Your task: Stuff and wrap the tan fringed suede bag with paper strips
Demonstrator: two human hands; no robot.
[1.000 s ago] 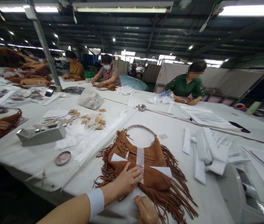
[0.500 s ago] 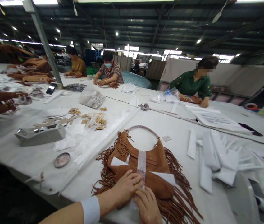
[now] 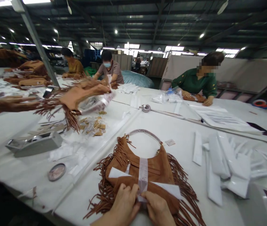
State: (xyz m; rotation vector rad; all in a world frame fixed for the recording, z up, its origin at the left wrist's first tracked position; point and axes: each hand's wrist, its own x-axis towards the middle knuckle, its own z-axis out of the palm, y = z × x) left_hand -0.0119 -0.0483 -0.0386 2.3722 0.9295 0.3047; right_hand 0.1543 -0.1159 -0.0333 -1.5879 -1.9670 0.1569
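Note:
A tan suede handbag with long fringes [image 3: 159,166] lies flat on the white-covered table [image 3: 95,185], its curved handle [image 3: 145,133] pointing away from me. A translucent strip [image 3: 143,175] runs down across its middle, and white paper pieces [image 3: 119,173] [image 3: 168,190] lie on either side. My left hand [image 3: 124,201] and my right hand [image 3: 158,209] meet on the lower part of the bag. Their fingers pinch the strip's lower end. The bag's bottom edge is partly hidden behind my hands.
Above the table's left side, a co-worker's hand [image 3: 13,103] reaches toward a second fringed bag [image 3: 81,95] held in the air. A grey tape dispenser [image 3: 33,144], a round tin [image 3: 57,172], small tags [image 3: 94,127] and white strips [image 3: 227,160] lie about.
My hands have come together at the strip's lower end. The view has tilted slightly. At left, a co-worker's fringed bag has risen and swung over the table, above the tags.

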